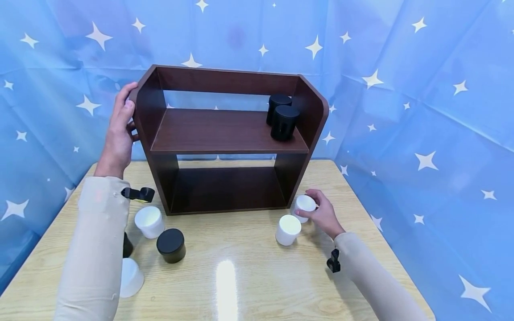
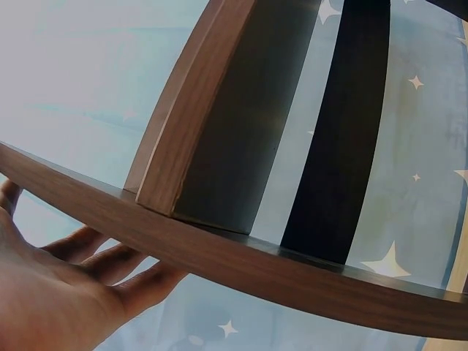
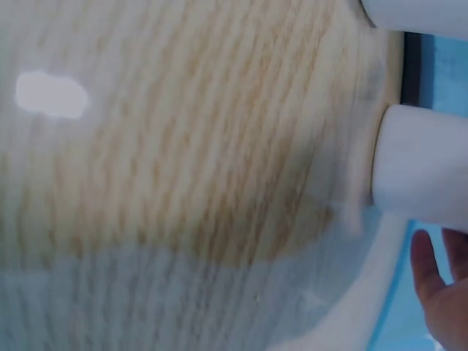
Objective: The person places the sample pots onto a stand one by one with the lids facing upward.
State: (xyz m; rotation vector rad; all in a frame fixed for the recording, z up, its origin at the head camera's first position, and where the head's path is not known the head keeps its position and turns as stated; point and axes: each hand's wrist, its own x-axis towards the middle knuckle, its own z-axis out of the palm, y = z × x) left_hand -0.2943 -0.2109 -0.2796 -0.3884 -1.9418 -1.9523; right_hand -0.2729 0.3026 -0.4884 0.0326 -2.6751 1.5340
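Note:
A dark brown two-tier shelf (image 1: 229,131) stands on the table. My left hand (image 1: 119,127) rests on the outside of its left side panel; in the left wrist view the fingers (image 2: 110,259) reach fairly straight along that panel. Beside the shelf's lower right corner my right hand (image 1: 323,214) holds a white jar (image 1: 304,204) between thumb and fingers, low at the table. A second white jar (image 1: 288,230) stands just in front of it. Two black jars, a front one (image 1: 284,124) and a rear one (image 1: 279,101), sit one behind the other at the upper tier's right end.
On the table's left stand a white jar (image 1: 149,221), a black jar (image 1: 171,245) and another white jar (image 1: 130,278). A dark object (image 1: 127,246) is partly hidden by my left sleeve. Blue star-patterned cloth (image 1: 401,111) hangs behind and right of the table (image 1: 257,276).

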